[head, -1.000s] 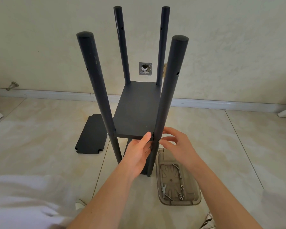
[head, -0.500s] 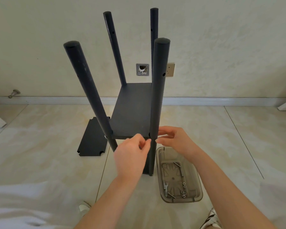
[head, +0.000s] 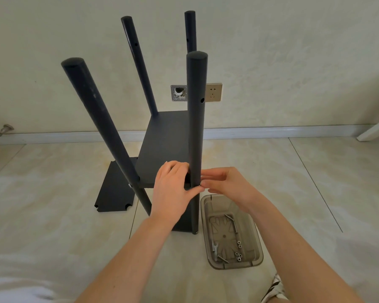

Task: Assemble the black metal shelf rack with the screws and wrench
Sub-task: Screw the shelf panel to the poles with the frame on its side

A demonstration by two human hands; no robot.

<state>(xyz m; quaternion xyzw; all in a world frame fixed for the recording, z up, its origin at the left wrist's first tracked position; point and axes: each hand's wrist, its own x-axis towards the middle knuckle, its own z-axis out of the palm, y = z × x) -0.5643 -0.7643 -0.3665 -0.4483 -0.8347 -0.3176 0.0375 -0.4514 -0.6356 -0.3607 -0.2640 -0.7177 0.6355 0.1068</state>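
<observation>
Black near post [head: 195, 127] stands upright, the shelf [head: 164, 154] meeting it on its left. My left hand [head: 173, 189] grips that shelf corner. My right hand [head: 225, 184], just right of the post, pinches its fingertips at the joint; whether on a screw, I cannot tell.

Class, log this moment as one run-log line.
left hand: holds shelf | right hand: at front post | screws: in tray

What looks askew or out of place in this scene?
The wall box beside the socket has no cover. The front left pole leans while the front right pole stands upright, though the wide lens may add to this.
</observation>
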